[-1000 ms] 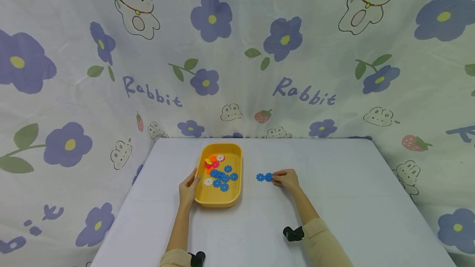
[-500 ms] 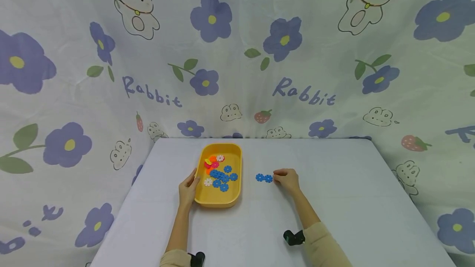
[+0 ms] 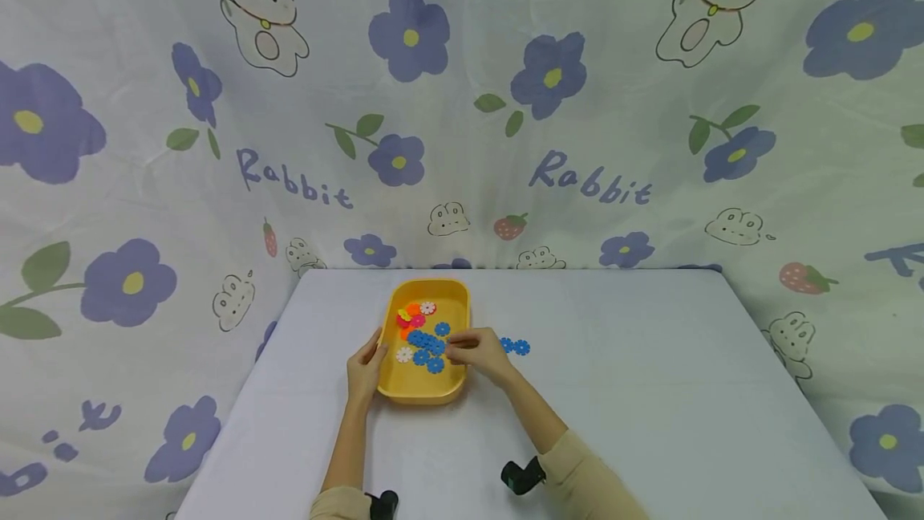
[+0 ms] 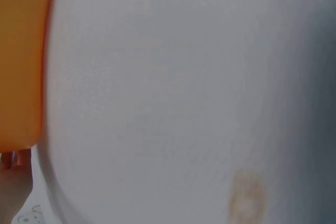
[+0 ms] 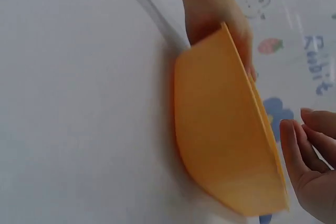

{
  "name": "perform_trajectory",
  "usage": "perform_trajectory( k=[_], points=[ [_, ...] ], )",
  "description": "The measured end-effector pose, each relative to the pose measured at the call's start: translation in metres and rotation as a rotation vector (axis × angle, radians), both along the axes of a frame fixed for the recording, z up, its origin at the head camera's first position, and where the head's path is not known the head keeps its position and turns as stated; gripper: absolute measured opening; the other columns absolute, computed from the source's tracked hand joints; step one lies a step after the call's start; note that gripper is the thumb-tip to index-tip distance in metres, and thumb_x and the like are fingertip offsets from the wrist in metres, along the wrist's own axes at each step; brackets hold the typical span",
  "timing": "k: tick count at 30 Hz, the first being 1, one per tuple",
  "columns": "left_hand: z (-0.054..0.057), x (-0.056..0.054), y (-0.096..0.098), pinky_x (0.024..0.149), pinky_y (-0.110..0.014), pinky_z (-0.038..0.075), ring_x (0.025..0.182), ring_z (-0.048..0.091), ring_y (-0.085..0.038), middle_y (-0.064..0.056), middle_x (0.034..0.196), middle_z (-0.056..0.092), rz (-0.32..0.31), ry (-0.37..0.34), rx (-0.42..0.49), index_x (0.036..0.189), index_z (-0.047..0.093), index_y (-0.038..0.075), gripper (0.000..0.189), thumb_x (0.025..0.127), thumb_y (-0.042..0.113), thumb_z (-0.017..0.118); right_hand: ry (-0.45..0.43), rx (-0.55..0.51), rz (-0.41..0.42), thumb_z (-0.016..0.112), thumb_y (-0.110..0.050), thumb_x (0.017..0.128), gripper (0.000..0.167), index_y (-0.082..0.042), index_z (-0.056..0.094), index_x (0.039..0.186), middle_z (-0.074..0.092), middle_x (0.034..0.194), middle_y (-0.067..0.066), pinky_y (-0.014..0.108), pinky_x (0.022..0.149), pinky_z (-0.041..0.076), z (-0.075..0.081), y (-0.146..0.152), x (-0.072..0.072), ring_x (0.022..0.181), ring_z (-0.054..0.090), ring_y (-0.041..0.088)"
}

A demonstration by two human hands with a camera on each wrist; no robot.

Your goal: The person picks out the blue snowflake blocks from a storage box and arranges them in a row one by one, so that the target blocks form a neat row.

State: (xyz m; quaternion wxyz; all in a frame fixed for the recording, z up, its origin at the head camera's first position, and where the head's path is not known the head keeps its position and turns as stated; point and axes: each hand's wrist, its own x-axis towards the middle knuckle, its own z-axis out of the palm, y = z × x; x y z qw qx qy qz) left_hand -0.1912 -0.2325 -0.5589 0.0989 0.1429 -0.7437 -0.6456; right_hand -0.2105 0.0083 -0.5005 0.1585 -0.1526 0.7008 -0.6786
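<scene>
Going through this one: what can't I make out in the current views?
- Head view: whatever lies directly beneath the right hand, which covers it.
- Head view: the left end of the blue pair, behind that hand.
- Right wrist view: the pieces inside the yellow tray, hidden by its wall.
- Left wrist view: most of the tray, cut off by the left edge.

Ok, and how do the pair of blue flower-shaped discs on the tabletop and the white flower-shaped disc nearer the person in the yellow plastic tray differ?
The pair of blue flower-shaped discs is two pieces side by side; the white flower-shaped disc is single. The blue pair lies on the white tabletop, right of the yellow plastic tray; the white disc lies inside it. Both have notched, petal-like rims.
</scene>
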Motion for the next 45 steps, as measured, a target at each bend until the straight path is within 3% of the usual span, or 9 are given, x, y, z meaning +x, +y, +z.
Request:
perform_trajectory(
  k=[7,13,16,22,27,31,34,37,45],
  points=[
    [0.001,0.0,-0.001,0.108,-0.038,0.032,0.135,0.035,-0.032,-0.015,0.143,0.042,-0.014,0.027,0.004,0.136,0.048,0.003,0.043,0.096,0.015,0.055,0.038,0.231,0.126,0.072,-0.007,0.082,0.031,0.009,0.066,0.107,0.07,0.088,0.01,0.028,0.069,0.059,-0.008,-0.061,-0.001,0.076,0.068,0.019],
    [0.001,0.001,0.0,0.108,-0.037,0.032,0.134,0.036,-0.032,-0.013,0.142,0.043,-0.017,0.028,0.009,0.136,0.048,0.003,0.042,0.096,0.014,0.055,0.033,0.429,0.163,0.076,-0.007,0.077,0.027,0.004,0.07,0.101,0.069,0.084,0.005,0.019,0.063,0.054,-0.018,-0.086,0.003,0.068,0.057,0.01],
    [0.002,0.001,0.0,0.108,-0.037,0.033,0.133,0.037,-0.031,-0.013,0.141,0.045,-0.005,0.03,0.002,0.135,0.049,0.002,0.041,0.095,0.014,0.055,0.03,0.465,0.181,0.076,-0.005,0.075,0.024,0.004,0.071,0.097,0.069,0.08,0.004,0.017,0.06,0.05,-0.024,-0.093,0.004,0.066,0.054,0.008],
    [0.002,0.001,-0.001,0.109,-0.039,0.032,0.132,0.038,-0.031,-0.014,0.14,0.046,0.007,0.053,0.002,0.134,0.051,0.001,0.041,0.095,0.012,0.056,0.031,0.405,0.21,0.072,0.001,0.074,0.022,0.008,0.07,0.095,0.068,0.076,0.007,0.015,0.057,0.046,-0.028,-0.102,0.003,0.064,0.052,0.006],
    [0.001,0.001,-0.001,0.106,-0.032,0.035,0.133,0.037,-0.031,-0.015,0.14,0.045,-0.008,0.05,0.011,0.134,0.049,0.0,0.041,0.095,0.012,0.055,0.112,0.429,0.074,0.071,0.0,0.076,0.02,0.006,0.07,0.095,0.067,0.079,0.007,0.018,0.063,0.051,-0.032,-0.101,-0.003,0.069,0.057,0.01],
    [0.0,0.001,0.001,0.101,-0.019,0.038,0.134,0.036,-0.03,-0.014,0.14,0.045,-0.003,0.043,0.019,0.134,0.049,-0.001,0.041,0.095,0.011,0.055,0.166,0.537,-0.085,0.069,-0.002,0.081,0.023,0.002,0.069,0.103,0.069,0.097,0.009,0.03,0.081,0.055,-0.032,-0.095,-0.011,0.092,0.063,0.021],
    [0.0,0.001,0.001,0.098,-0.014,0.039,0.134,0.036,-0.03,-0.014,0.139,0.046,0.007,0.048,0.016,0.133,0.049,-0.003,0.042,0.094,0.011,0.056,0.158,0.597,-0.107,0.07,-0.001,0.08,0.027,0.001,0.068,0.107,0.068,0.105,0.011,0.036,0.088,0.053,-0.033,-0.091,-0.016,0.102,0.062,0.026],
    [0.0,0.001,0.001,0.095,-0.011,0.04,0.134,0.036,-0.03,-0.015,0.139,0.046,0.008,0.055,0.017,0.133,0.049,-0.003,0.042,0.094,0.011,0.056,0.141,0.597,-0.058,0.073,-0.001,0.078,0.029,0.003,0.068,0.107,0.069,0.102,0.011,0.034,0.086,0.054,-0.034,-0.089,-0.018,0.097,0.063,0.024],
    [-0.001,0.001,0.0,0.079,0.001,0.04,0.129,0.042,-0.03,-0.017,0.14,0.045,0.002,0.065,0.033,0.134,0.049,0.0,0.041,0.095,0.011,0.055,0.107,0.474,0.171,0.077,-0.007,0.076,0.03,0.002,0.07,0.104,0.071,0.094,0.008,0.022,0.075,0.055,-0.039,-0.099,-0.011,0.082,0.064,0.012]
  ],
)
